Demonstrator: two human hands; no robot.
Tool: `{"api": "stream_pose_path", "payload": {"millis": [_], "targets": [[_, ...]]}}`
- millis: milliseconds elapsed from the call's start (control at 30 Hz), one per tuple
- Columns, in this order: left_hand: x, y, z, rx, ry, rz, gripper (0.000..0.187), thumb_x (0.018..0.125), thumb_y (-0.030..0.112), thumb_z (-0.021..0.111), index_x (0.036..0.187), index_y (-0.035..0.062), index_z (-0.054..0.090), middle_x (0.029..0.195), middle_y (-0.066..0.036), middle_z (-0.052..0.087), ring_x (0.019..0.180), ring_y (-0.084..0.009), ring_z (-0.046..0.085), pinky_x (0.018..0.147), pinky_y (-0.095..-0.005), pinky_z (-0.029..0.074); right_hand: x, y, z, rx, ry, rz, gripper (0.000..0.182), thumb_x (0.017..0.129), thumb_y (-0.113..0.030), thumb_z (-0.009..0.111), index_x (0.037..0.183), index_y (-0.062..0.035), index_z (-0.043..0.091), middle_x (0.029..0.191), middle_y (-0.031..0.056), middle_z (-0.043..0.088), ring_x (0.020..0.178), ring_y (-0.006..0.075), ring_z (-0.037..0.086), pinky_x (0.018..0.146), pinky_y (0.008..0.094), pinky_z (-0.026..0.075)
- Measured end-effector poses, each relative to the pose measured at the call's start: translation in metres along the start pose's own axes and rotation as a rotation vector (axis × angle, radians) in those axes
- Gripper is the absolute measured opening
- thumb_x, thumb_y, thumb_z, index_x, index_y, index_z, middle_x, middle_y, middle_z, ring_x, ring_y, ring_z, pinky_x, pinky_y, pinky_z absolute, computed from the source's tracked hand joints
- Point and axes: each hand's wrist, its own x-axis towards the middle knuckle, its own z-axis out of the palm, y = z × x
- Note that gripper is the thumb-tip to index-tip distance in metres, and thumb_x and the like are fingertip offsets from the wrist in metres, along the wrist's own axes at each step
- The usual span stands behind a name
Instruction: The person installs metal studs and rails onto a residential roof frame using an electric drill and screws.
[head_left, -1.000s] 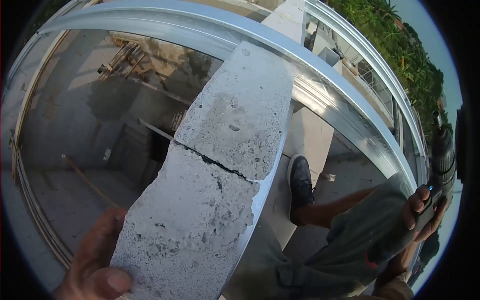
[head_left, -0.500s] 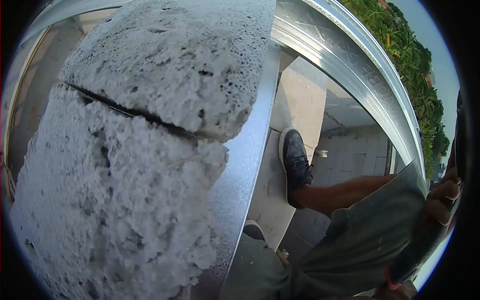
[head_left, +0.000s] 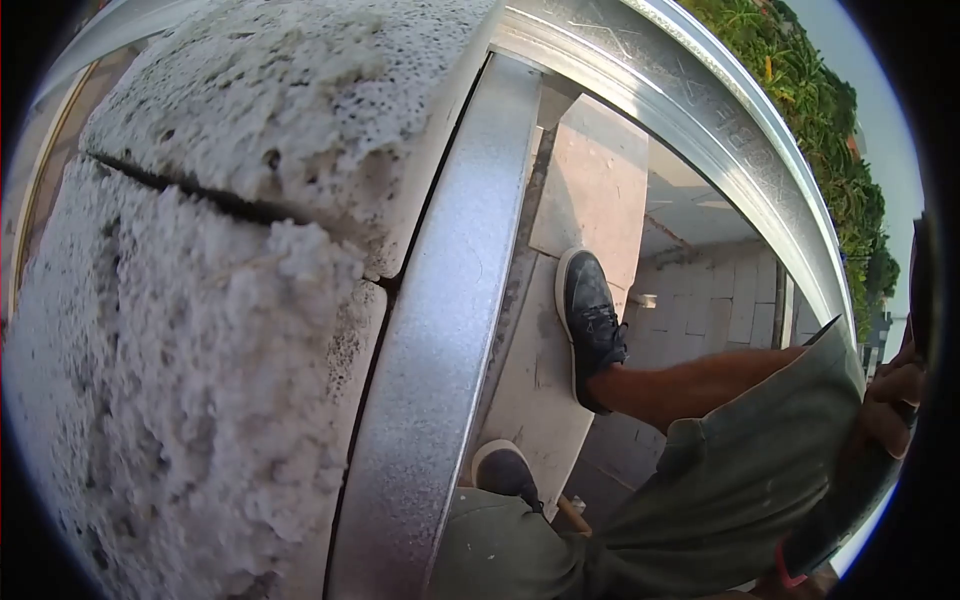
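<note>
Shorts [head_left: 740, 480]: olive-green, loose, knee-length — pale dust smudges.
Shoe [head_left: 592, 325]: black lace-up sneaker, white sole rim.
Second shoe [head_left: 505, 468]: grey toe cap — only the tip shows.

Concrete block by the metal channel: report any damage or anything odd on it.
The concrete block has a dark crack running across its full visible width, parting an upper piece from a lower one. Its edge beside the metal channel is ragged and crumbly. Nothing else stands out.
</note>
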Motion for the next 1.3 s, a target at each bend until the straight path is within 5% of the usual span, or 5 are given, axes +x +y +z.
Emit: {"api": "stream_pose_path", "payload": {"millis": [667, 933, 1000, 1200, 1300], "targets": [[-0.009, 0.0, -0.005, -0.147, -0.004, -0.008, 0.059, 0.092, 0.046, 0.059, 0.128, 0.0017, 0.047, 0.096, -0.002, 0.047, 0.085, -0.0104, 0.044, 0.079, -0.0251, 0.038, -0.002, 0.004, -0.018, 0.06, -0.034, 0.026, 0.062, 0.096, -0.039, 0.05, 0.137, 0.0043, 0.034, 0.122, 0.0243, 0.051, 0.094, 0.0319, 0.056, 0.062, 0.0362, 0.05], [-0.019, 0.028, -0.013, -0.866, 0.231, -0.086, 0.053, 0.097, 0.043, 0.049, 0.128, 0.0011, 0.048, 0.095, -0.001, 0.048, 0.084, -0.0106, 0.045, 0.079, -0.0264, 0.04, 0.012, -0.016, -0.059, 0.11, -0.012, 0.0, 0.064, 0.095, -0.039, 0.052, 0.138, 0.0046, 0.033, 0.124, 0.0248, 0.051, 0.098, 0.0321, 0.055, 0.064, 0.0368, 0.05], [-0.008, 0.005, -0.005, -0.874, 0.311, 0.118, 0.044, 0.1, 0.034, 0.046, 0.128, 0.0007, 0.048, 0.092, 0.0, 0.05, 0.083, -0.01, 0.046, 0.077, -0.0246, 0.04, 0.029, -0.005, -0.055, 0.068, -0.052, 0.001, 0.05, 0.102, -0.038, 0.043, 0.132, 0.0027, 0.041, 0.111, 0.02, 0.058, 0.085, 0.0252, 0.064, 0.053, 0.0311, 0.055], [0.025, 0.067, -0.042, -0.813, 0.434, 0.203, 0.025, 0.1, 0.006, 0.046, 0.124, -0.0014, 0.05, 0.106, -0.008, 0.062, 0.078, -0.0103, 0.049, 0.068, -0.0236, 0.043, 0.039, 0.026, 0.088, 0.159, -0.148, 0.065, 0.052, 0.094, -0.025, 0.058, 0.135, 0.0025, 0.042, 0.113, 0.0222, 0.059, 0.097, 0.0323, 0.063, 0.067, 0.0412, 0.056], [0.045, 0.123, -0.044, -0.804, 0.273, 0.351, 0.026, 0.101, 0.015, 0.052, 0.123, 0.0005, 0.052, 0.12, -0.011, 0.062, 0.074, -0.0081, 0.049, 0.065, -0.0218, 0.044, 0.052, 0.044, 0.117, 0.159, -0.208, 0.128, 0.052, 0.091, -0.021, 0.064, 0.133, 0.0029, 0.044, 0.111, 0.0217, 0.06, 0.1, 0.0309, 0.062, 0.068, 0.0395, 0.057]]}}
